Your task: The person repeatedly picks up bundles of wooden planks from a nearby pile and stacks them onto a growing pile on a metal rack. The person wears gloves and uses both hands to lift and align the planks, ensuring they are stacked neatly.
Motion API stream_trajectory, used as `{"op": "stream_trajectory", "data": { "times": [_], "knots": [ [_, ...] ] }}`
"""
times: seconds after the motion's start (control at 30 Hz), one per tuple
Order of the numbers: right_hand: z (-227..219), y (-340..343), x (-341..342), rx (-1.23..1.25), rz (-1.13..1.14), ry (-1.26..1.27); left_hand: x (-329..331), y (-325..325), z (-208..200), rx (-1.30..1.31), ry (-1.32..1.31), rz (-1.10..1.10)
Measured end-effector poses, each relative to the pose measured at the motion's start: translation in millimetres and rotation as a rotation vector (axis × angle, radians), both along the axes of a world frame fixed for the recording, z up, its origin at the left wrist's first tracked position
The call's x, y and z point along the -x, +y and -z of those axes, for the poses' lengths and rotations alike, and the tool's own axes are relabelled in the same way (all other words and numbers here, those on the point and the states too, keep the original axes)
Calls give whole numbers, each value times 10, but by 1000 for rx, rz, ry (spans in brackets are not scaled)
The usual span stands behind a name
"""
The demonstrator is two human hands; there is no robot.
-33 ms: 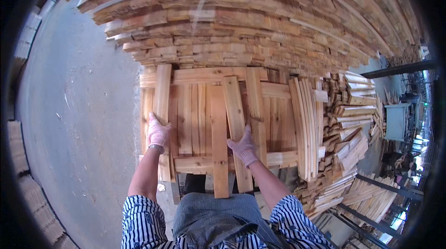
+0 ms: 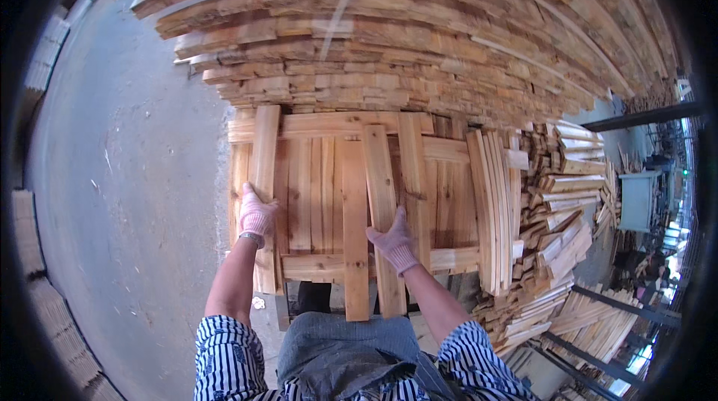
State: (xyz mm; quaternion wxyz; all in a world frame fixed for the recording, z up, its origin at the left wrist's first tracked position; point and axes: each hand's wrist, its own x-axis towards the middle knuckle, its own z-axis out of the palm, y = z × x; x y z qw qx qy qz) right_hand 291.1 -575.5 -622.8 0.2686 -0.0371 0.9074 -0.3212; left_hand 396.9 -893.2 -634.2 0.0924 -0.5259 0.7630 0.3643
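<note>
Both my hands wear pale pinkish knit gloves. My left hand [image 2: 256, 218] is closed around the left wooden board [image 2: 265, 147], which lies upright in view across two horizontal rails. My right hand [image 2: 393, 241] grips a slightly tilted board [image 2: 380, 169] across its width, thumb on the left edge and fingers at the right one. Between my hands a loose board [image 2: 354, 207] reaches toward my lap, close beside the tilted one. Another board [image 2: 411, 154] lies just right of it. Beneath them is a panel of upright slats [image 2: 318, 195], with a top rail [image 2: 329, 124] and a bottom rail [image 2: 314, 263].
A tall stack of planks [image 2: 351, 50] rises beyond the panel. Several narrow boards [image 2: 490, 207] lean together at its right end, next to a heap of loose wood pieces [image 2: 557, 236]. Concrete floor [image 2: 134, 192] stretches to the left. Dark metal bars [image 2: 628, 304] and a pale green machine [image 2: 639, 201] are at the right.
The view has shifted very slightly. My hands keep their hold on the same two boards.
</note>
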Motion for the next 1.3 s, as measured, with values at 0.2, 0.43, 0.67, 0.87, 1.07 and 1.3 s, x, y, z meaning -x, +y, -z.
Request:
{"op": "stream_trajectory", "data": {
  "times": [0.2, 0.43, 0.67, 0.87, 1.07, 1.3],
  "knots": [
    [-234, -562, -455, 198, -43, 112, -102, -242, -186, -99, 37, -30],
    [482, -2172, -944, 237, 44, -189, -352, -367, 226, -131, 175, -62],
    [215, -1714, -703, 121, -188, 48, -441, -473, 527, -321, 294, -192],
    [-304, -699, -575, -493, -206, -167, -490, -559, 587, -281, 336, -230],
    [-54, -2, -519, -97, -175, 94, -573, -678, 819, -233, 280, -225],
    [-430, 354, 530, -628, -220, 106, -595, -673, 870, -240, 363, -233]
  ]
}}
